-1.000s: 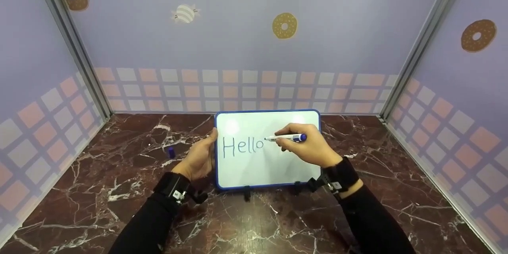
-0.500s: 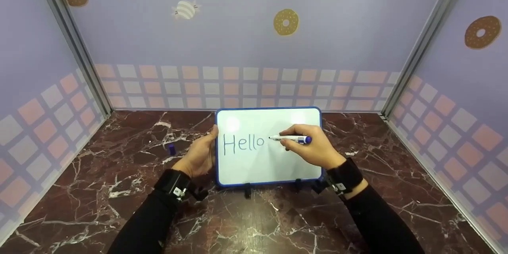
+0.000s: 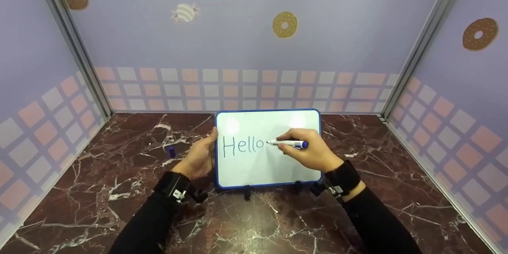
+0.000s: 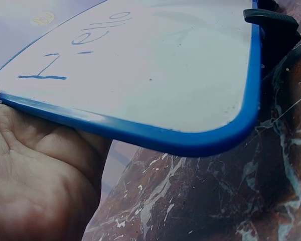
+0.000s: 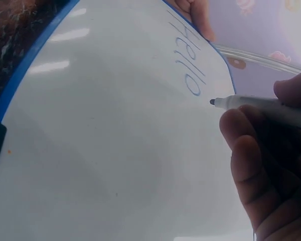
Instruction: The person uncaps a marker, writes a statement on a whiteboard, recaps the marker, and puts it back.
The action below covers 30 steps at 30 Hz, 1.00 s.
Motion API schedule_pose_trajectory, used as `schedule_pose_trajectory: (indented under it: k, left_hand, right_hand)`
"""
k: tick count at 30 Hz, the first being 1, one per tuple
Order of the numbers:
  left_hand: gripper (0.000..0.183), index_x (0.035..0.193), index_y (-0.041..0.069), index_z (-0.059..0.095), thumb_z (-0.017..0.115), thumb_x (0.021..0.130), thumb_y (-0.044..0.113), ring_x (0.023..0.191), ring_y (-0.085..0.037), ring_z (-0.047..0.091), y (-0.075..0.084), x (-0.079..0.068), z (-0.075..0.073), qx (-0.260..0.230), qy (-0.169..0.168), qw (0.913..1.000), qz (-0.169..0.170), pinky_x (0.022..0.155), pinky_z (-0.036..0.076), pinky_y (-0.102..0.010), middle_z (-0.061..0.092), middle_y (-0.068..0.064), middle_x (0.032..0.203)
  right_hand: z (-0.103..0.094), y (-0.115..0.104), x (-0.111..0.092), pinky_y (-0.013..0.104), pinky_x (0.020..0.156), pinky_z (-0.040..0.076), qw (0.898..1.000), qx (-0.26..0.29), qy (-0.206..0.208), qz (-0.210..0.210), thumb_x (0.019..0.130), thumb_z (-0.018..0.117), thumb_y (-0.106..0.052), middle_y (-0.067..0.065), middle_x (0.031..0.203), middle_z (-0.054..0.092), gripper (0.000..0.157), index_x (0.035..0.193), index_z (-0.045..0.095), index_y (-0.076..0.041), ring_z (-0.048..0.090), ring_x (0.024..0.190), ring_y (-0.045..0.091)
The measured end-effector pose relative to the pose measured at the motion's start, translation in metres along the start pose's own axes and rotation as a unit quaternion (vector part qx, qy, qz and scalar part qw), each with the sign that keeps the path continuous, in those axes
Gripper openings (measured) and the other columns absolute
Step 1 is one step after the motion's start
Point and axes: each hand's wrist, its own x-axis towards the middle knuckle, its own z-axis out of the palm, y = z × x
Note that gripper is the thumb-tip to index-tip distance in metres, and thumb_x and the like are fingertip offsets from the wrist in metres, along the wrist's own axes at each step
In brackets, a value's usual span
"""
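A blue-framed whiteboard point(image 3: 258, 172) leans upright on the table, with "Hello" point(image 3: 243, 145) written in blue across its left half. My left hand point(image 3: 199, 155) grips the board's left edge; in the left wrist view the palm lies behind the blue rim point(image 4: 140, 138) and the thumb tip is at the front. A white marker point(image 3: 287, 143) with a blue end is pinched in my right hand point(image 3: 311, 151). Its uncapped tip point(image 5: 213, 102) points just right of the "o"; whether it touches the board I cannot tell.
The blue marker cap point(image 3: 171, 152) stands on the marbled table point(image 3: 131, 190) left of my left hand. Black clip feet point(image 3: 247, 193) support the board's lower edge. Patterned walls point(image 3: 238, 47) enclose the table at the back and both sides.
The marker and right hand first shift slightly right, away from the "o", then dip a little lower. The left hand keeps its hold on the board, and the writing looks the same.
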Motion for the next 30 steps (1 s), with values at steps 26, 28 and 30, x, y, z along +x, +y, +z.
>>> schedule_pose_trajectory:
  k: [26,28,30]
  left_hand:
    - [0.057,0.146,0.009,0.064,0.04,0.119,0.053,0.112,-0.027,0.077,-0.0008,0.0004,-0.0012,-0.004,0.014,0.9999,0.0,0.095,0.066,-0.045,0.079,-0.01,0.128]
    - [0.056,0.145,0.009,0.065,0.04,0.119,0.053,0.111,-0.027,0.077,-0.0009,0.0006,-0.0012,-0.002,0.016,0.9999,0.0,0.095,0.066,-0.045,0.079,-0.01,0.127]
    - [0.056,0.145,0.009,0.065,0.04,0.119,0.052,0.112,-0.027,0.077,-0.0012,0.0009,-0.0011,-0.001,0.017,0.9999,0.0,0.095,0.066,-0.045,0.079,-0.01,0.127]
  right_hand:
    - [0.0002,0.0013,0.0012,0.027,0.082,0.064,0.999,-0.033,-0.003,0.011,0.104,0.08,-0.005,0.004,0.106,0.081,0.017,0.12,0.081,0.001,0.079,0.091,0.017]
    - [0.0002,0.0012,0.0011,0.027,0.082,0.064,0.999,-0.034,-0.005,0.018,0.104,0.08,-0.006,0.003,0.106,0.081,0.017,0.12,0.081,0.001,0.079,0.092,0.017]
    - [0.0003,0.0013,0.0009,0.027,0.082,0.064,0.999,-0.035,-0.006,0.021,0.105,0.08,-0.006,0.003,0.106,0.081,0.017,0.12,0.081,0.0,0.078,0.092,0.017]
